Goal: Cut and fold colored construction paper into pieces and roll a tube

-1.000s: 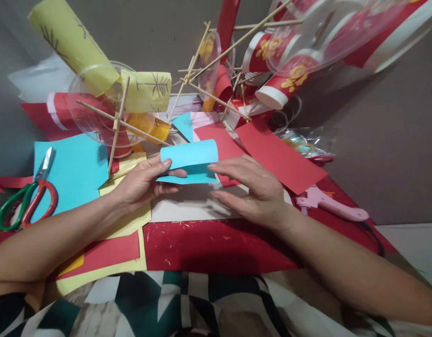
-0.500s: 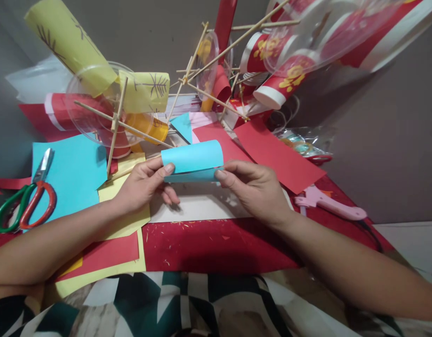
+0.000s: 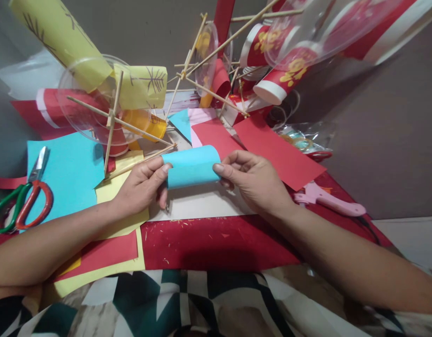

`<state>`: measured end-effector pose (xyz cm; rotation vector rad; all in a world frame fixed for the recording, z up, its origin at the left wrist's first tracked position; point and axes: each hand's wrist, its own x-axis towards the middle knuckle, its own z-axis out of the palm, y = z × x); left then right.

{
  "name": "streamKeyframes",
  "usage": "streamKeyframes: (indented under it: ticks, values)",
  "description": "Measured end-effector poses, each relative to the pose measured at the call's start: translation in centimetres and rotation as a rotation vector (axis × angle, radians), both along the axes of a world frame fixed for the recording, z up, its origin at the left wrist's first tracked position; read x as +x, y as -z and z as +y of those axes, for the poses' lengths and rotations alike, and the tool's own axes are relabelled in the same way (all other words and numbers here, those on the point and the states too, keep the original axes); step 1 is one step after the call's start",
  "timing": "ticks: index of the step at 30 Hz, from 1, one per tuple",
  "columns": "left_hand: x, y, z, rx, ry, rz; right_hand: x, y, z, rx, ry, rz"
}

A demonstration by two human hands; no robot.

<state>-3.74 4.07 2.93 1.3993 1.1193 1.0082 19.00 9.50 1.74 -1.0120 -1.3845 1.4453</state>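
Note:
A light blue paper (image 3: pixel 193 171), curled into a tube, is held up between both hands over a white sheet (image 3: pixel 202 201). My left hand (image 3: pixel 142 183) pinches its left end, with the thumb on the near face and the other fingers behind and below. At the right end my right hand (image 3: pixel 253 177) grips the paper's edge between thumb and fingers. The overlapping edge of the paper lies flat against the roll. The inside of the tube is hidden.
Scissors (image 3: pixel 35 187) lie on a blue sheet (image 3: pixel 71 173) at the left. A stick frame with paper rolls (image 3: pixel 112 119) stands behind. Red sheets (image 3: pixel 279 152) and a pink glue gun (image 3: pixel 331 199) are at the right. Red cups (image 3: pixel 289 70) stand at the back right.
The blue paper's loose lower flap has closed up against the roll, so the gap along it is gone. Both hands have shifted slightly, still holding the ends.

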Motion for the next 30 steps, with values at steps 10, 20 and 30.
streamKeyframes:
  ticks: [10,20,30]
  values:
    - [0.17,-0.44,-0.44,-0.049,0.032,-0.028,-0.09,0.28,0.42,-0.156,-0.021,0.057]
    - [-0.10,-0.21,-0.46,-0.063,0.000,-0.058,-0.09,0.06,0.31,-0.132,-0.022,0.022]
    - [-0.34,-0.08,-0.16,-0.048,-0.071,0.006,0.54,0.68,0.27,-0.074,-0.108,0.000]
